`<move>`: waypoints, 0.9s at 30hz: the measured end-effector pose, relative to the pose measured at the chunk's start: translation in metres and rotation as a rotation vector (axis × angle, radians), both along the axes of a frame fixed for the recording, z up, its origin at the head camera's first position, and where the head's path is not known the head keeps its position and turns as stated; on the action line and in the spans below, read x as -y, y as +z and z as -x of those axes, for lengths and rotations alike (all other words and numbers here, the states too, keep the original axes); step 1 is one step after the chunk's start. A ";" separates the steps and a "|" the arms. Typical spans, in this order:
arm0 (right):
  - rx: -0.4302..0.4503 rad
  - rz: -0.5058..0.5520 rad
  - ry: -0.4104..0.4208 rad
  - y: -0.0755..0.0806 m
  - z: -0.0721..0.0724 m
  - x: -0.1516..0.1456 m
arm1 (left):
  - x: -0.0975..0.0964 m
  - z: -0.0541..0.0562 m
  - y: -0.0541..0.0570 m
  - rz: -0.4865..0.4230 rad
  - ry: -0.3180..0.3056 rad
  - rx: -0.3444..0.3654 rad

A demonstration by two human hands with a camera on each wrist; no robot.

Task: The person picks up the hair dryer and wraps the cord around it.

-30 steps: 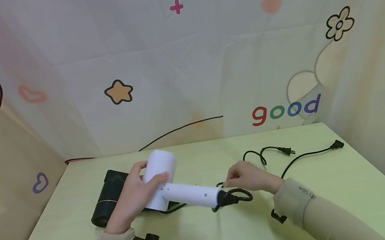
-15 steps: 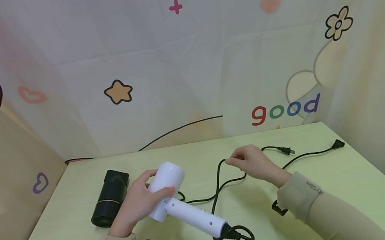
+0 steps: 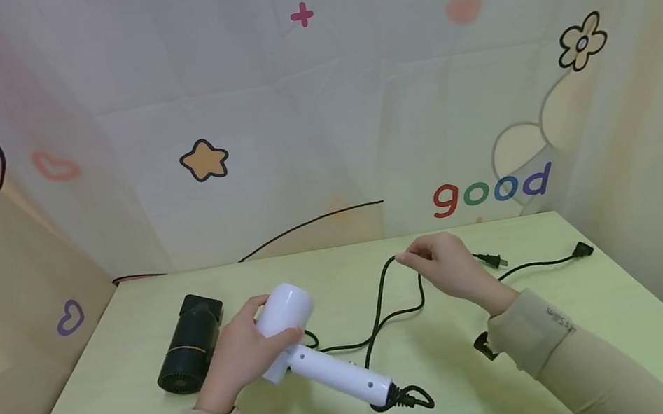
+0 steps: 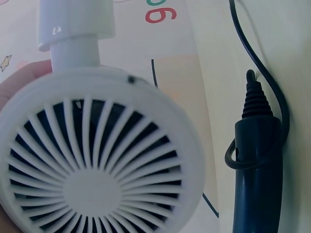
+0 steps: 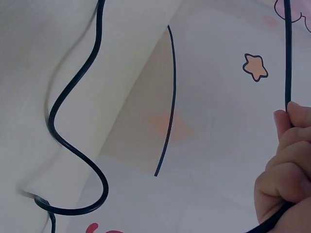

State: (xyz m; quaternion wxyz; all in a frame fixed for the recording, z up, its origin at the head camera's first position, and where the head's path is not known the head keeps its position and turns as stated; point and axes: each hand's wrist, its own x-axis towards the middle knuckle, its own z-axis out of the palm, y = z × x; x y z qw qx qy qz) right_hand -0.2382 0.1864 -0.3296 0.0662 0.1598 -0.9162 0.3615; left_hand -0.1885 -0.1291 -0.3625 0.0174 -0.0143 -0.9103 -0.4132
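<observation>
My left hand (image 3: 238, 354) grips the barrel of a white hair dryer (image 3: 339, 374), whose handle slants down to the right. Its round vent grille (image 4: 92, 191) fills much of the left wrist view. A small loop of black cord (image 3: 420, 398) sticks out at the handle's end. Further back on the right, my right hand (image 3: 449, 267) pinches a raised stretch of black cord (image 3: 378, 292) between thumb and fingers. The right wrist view has this cord (image 5: 288, 58) running taut up from the fingertips. A black hair dryer (image 3: 189, 347) lies left of my left hand.
On the pale table (image 3: 459, 394), another stretch of cord crosses in the middle. A two-pin plug (image 3: 493, 260) and a black plug (image 3: 582, 249) lie at the back right. Behind the table hangs a printed curtain (image 3: 296, 134).
My right hand has moved back and to the right, drawing the cord up into a raised line. The white hair dryer's handle has swung down towards the front edge.
</observation>
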 end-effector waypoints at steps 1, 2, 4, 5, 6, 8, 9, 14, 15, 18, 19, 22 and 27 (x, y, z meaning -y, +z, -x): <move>-0.003 0.002 -0.001 0.002 -0.001 -0.001 | 0.000 0.000 0.000 0.015 0.005 -0.004; -0.007 0.005 -0.001 0.004 -0.002 -0.001 | 0.000 0.000 0.000 0.028 0.011 -0.005; -0.012 0.012 -0.001 0.009 -0.004 -0.002 | 0.000 -0.001 0.001 0.060 0.025 -0.009; -0.015 0.016 -0.001 0.011 -0.005 -0.002 | 0.000 -0.001 0.001 0.077 0.033 -0.015; -0.017 0.021 -0.003 0.013 -0.007 -0.002 | 0.000 -0.001 0.001 0.094 0.040 -0.020; -0.029 0.030 -0.004 0.018 -0.011 -0.002 | 0.000 -0.001 0.001 0.134 0.057 -0.035; -0.038 0.034 -0.004 0.021 -0.012 -0.002 | 0.000 -0.001 0.001 0.154 0.065 -0.047; -0.097 0.053 0.006 0.031 -0.021 0.000 | -0.001 -0.001 0.001 0.205 0.113 -0.100; -0.106 0.060 0.011 0.033 -0.023 0.001 | -0.001 0.000 0.002 0.205 0.123 -0.106; -0.132 0.082 0.023 0.040 -0.030 0.003 | -0.002 0.001 0.003 0.196 0.153 -0.130; -0.142 0.089 0.027 0.042 -0.032 0.004 | -0.002 0.002 0.003 0.191 0.164 -0.139; -0.160 0.104 0.042 0.048 -0.039 0.006 | -0.003 0.005 0.002 0.176 0.204 -0.165; -0.187 0.129 0.083 0.054 -0.054 0.010 | -0.006 0.012 0.001 0.127 0.256 -0.183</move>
